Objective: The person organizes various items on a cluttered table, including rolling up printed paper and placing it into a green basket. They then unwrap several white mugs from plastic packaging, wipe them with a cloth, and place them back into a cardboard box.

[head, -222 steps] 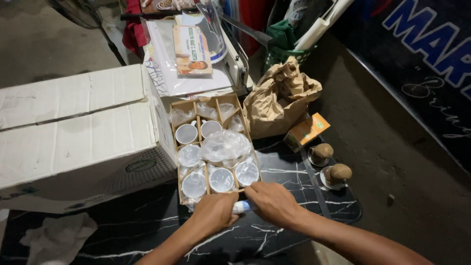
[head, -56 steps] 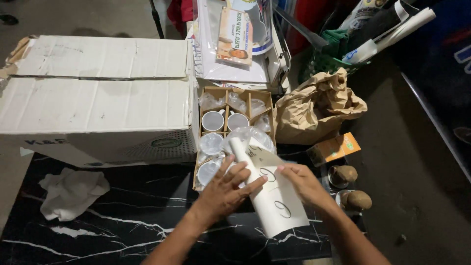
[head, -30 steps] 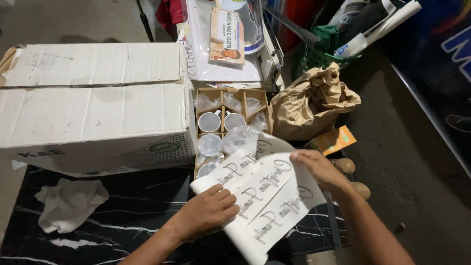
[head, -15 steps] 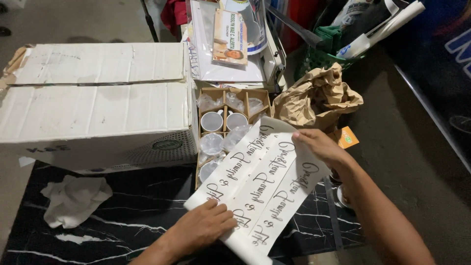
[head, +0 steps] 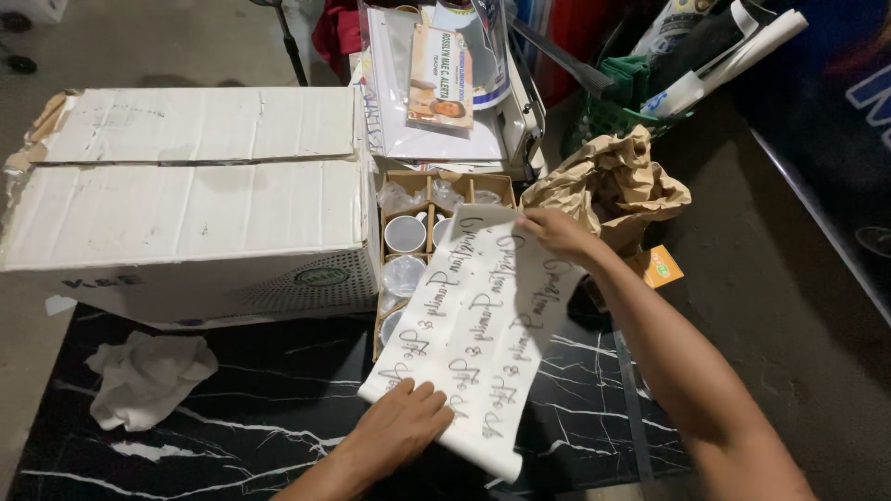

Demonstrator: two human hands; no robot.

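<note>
Two hands stretch one long white sheet (head: 483,325) flat, and everything else can be placed from that sheet. Biggest is the white carton (head: 186,199), lying just left of the sheet's upper half with its flaps shut; it sits partly on the black marble-patterned slab (head: 232,436), which lies under the sheet's lower end and gives it a flat bed. Crumpled brown paper (head: 608,181) is bunched up beyond the sheet's top right corner, out of the way. A divided brown tray of white cups (head: 408,237) lies under the sheet's upper left edge, half covered by it, some cups still in clear wrap. The sheet itself runs on a slant from the tray down to the slab, rows of looping script face up; it curls at the ends, which is probably why it is held at both. A white rag (head: 148,376) lies well left of the sheet's lower end. The right hand (head: 557,234) pinches the sheet's far top edge between thumb and fingers. The left hand (head: 399,431) lies palm down, fingers spread, pressing the near bottom corner onto the slab.
</note>
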